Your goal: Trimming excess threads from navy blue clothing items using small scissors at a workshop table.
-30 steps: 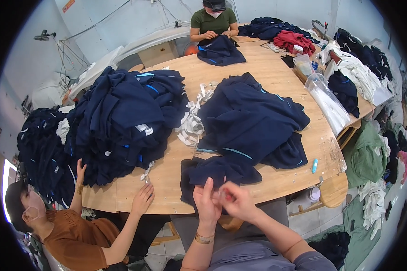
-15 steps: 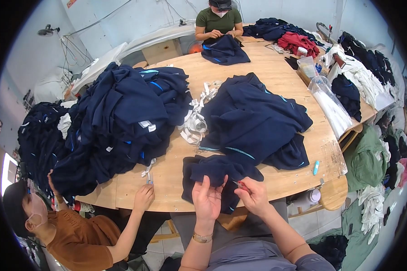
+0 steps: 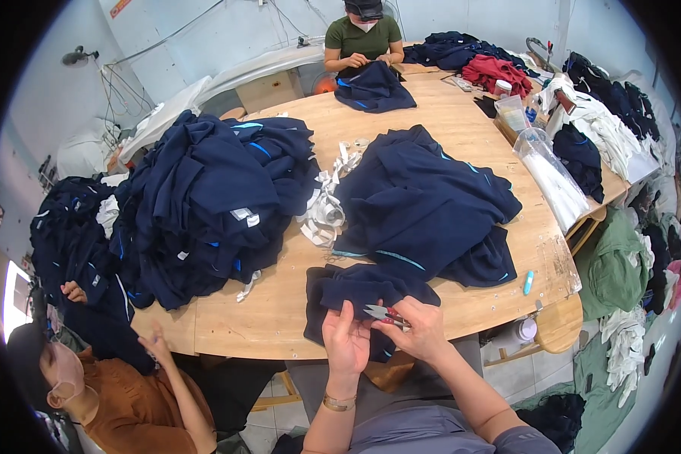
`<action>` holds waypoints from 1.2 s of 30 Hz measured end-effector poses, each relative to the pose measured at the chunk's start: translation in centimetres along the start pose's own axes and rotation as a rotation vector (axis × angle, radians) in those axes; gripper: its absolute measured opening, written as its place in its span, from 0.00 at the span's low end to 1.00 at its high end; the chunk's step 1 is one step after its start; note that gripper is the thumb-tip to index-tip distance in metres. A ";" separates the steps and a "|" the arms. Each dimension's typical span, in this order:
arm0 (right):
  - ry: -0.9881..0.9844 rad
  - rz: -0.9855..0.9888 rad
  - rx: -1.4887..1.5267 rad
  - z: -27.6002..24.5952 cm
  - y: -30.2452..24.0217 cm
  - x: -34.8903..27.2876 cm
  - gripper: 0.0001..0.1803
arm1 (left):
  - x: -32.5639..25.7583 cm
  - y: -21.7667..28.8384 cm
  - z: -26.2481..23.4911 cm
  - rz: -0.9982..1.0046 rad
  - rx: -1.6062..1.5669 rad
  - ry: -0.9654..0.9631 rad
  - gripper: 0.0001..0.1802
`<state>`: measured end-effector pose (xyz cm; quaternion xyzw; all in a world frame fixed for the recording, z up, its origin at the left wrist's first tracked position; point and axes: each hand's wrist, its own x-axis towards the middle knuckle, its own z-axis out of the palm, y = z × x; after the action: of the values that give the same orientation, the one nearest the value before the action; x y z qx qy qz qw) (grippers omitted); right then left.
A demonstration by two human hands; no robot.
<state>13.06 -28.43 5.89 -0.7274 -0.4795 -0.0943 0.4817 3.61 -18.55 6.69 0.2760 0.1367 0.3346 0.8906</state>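
Thread snips [image 3: 378, 311] with red handles and metal blades sit in my right hand [image 3: 421, 331], which is closed round them. Their blades point left toward my left hand [image 3: 346, 340], over a navy garment [image 3: 325, 292] at the table's near edge. Palm up, my left hand has its thumb and fingers on the edge of that garment; part of the cloth hangs below the table edge. Whether the blades touch the fabric is hard to make out. Just beyond lies a larger spread of navy garments [image 3: 431, 197] with light-blue trim.
A tall heap of navy garments [image 3: 204, 181] stands left, with white strips [image 3: 325, 212] beside it. A light-blue marker-like object [image 3: 528, 282] lies on the wooden table [image 3: 280, 318] at right. One co-worker [image 3: 136, 401] sits near left, another [image 3: 364, 45] across the table.
My right hand has moved slightly left, and the snips' blades now show over the navy garment. The co-worker at left has drawn a hand back from the table and handles dark cloth.
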 end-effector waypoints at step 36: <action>-0.031 -0.046 0.026 0.1 0.1 0.6 0.18 | -0.1 0.1 -0.3 0.036 0.043 -0.021 0.13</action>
<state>13.38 -28.03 6.16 -0.7112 -0.5048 -0.0880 0.4813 3.33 -18.39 6.51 0.3012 0.1296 0.3447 0.8796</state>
